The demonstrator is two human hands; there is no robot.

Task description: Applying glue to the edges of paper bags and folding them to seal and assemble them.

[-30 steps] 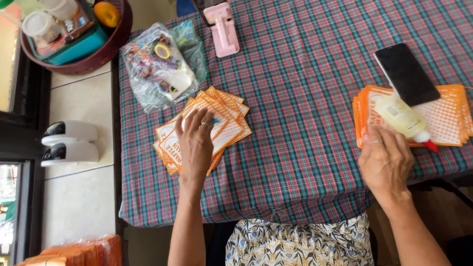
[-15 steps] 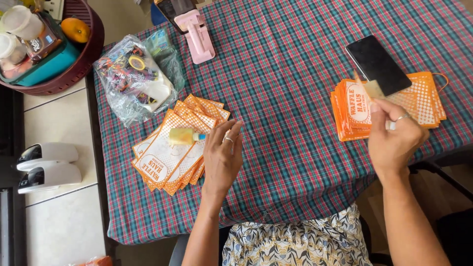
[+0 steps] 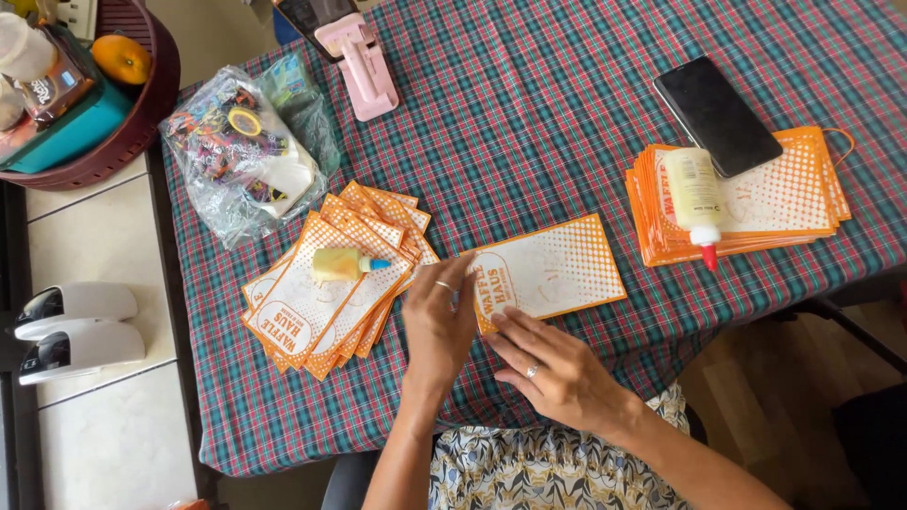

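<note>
Both hands (image 3: 491, 345) flat on orange-bordered dotted paper bag (image 3: 548, 274).

Bare forearms, ringed hands (image 3: 501, 349), floral-print garment (image 3: 548, 467)

A single orange-bordered white paper sleeve (image 3: 548, 275) now lies alone at the centre of the frame on the plaid tabletop (image 3: 529, 113); earlier none was there. Both hands have come together on its left end: the left hand (image 3: 439, 326) has left the fanned pile of sleeves (image 3: 326, 297) at left, and the right hand (image 3: 557, 368) has left the neat stack of sleeves (image 3: 756, 203) at right. The white glue bottle with a red tip (image 3: 696, 200), previously under the right hand, now lies uncovered on that stack.
</note>
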